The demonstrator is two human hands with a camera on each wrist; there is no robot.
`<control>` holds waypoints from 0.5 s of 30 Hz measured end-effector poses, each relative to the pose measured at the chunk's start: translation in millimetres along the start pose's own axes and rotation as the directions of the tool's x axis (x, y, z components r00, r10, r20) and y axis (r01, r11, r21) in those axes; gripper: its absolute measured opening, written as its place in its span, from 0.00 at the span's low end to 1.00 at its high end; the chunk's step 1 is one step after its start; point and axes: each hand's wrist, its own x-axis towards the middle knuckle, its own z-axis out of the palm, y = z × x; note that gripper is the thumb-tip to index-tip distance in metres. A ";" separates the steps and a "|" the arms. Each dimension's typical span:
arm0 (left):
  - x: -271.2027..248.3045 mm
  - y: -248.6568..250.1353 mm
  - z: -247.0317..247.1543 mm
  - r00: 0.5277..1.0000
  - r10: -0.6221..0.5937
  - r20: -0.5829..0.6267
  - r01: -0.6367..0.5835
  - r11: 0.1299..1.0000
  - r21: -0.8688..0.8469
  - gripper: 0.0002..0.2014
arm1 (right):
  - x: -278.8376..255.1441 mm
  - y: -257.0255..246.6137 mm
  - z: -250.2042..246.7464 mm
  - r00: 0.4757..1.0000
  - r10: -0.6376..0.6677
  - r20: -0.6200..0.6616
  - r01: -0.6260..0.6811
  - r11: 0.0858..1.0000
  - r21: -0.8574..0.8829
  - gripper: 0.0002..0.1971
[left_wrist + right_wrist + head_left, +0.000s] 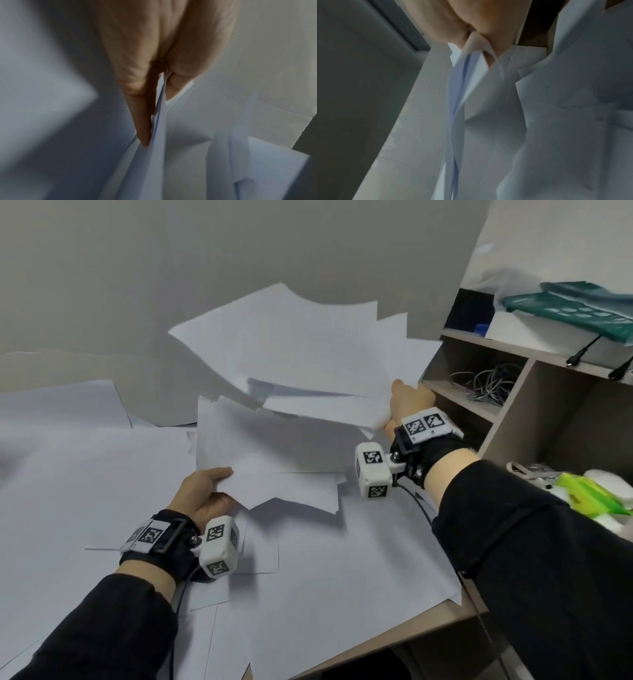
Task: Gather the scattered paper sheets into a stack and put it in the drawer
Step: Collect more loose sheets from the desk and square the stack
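Each hand holds its own bunch of white paper sheets above the table. My left hand (205, 491) pinches the near corner of a loose bunch of sheets (267, 453) at the middle, thumb on top; the left wrist view shows the fingers (142, 115) clamped on the bunch's edge (159, 121). Farther back, my right hand (404, 405) grips the right edge of a second fanned bunch (301, 347), lifted and curling upward. The right wrist view shows that bunch's edges (462, 81) hanging from the grip. No drawer is visible.
Large white sheets (325, 577) cover the table (428, 631) under both hands. A brown shelf unit (513, 405) stands at the right with grey cables (486, 385), green packaging (575, 306) on top and clutter (589, 494) below. A grey wall (171, 268) is behind.
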 end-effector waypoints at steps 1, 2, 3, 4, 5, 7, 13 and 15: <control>-1.6 0.8 1.7 1.000 0.007 -0.005 -0.007 1.000 -0.012 0.18 | -4.1 11.5 5.3 0.999 0.027 0.026 -0.026 0.999 -0.036 0.11; -3.6 2.0 3.4 1.000 0.019 -0.006 -0.019 0.999 -0.028 0.16 | -8.1 23.3 10.6 0.998 0.042 0.044 -0.039 0.997 -0.066 0.10; -4.9 3.2 4.3 0.999 0.034 -0.015 -0.035 0.998 -0.052 0.15 | -12.0 36.9 15.1 0.996 0.059 0.068 -0.053 0.995 -0.085 0.10; -5.7 4.2 4.2 0.999 0.047 -0.025 -0.048 0.996 -0.070 0.15 | -13.9 51.0 18.5 0.994 0.073 0.085 -0.066 0.994 -0.082 0.10; -4.5 5.5 1.6 0.998 0.053 -0.037 -0.056 0.994 -0.089 0.16 | -17.7 63.3 19.8 0.989 0.106 0.108 -0.099 0.993 -0.066 0.09; -3.0 8.0 -4.1 0.998 0.057 -0.036 -0.062 0.989 -0.136 0.20 | -21.1 86.8 19.6 0.979 0.151 0.137 -0.142 0.987 -0.076 0.10; -5.9 14.0 -8.7 0.996 0.089 -0.009 -0.089 0.983 -0.163 0.16 | 4.2 134.7 1.3 0.939 0.247 0.240 -0.197 0.957 -0.215 0.09; -3.1 16.8 -14.5 0.996 0.084 -0.039 -0.089 0.983 -0.163 0.15 | 16.7 144.2 -6.3 0.921 0.279 0.273 -0.226 0.951 -0.210 0.07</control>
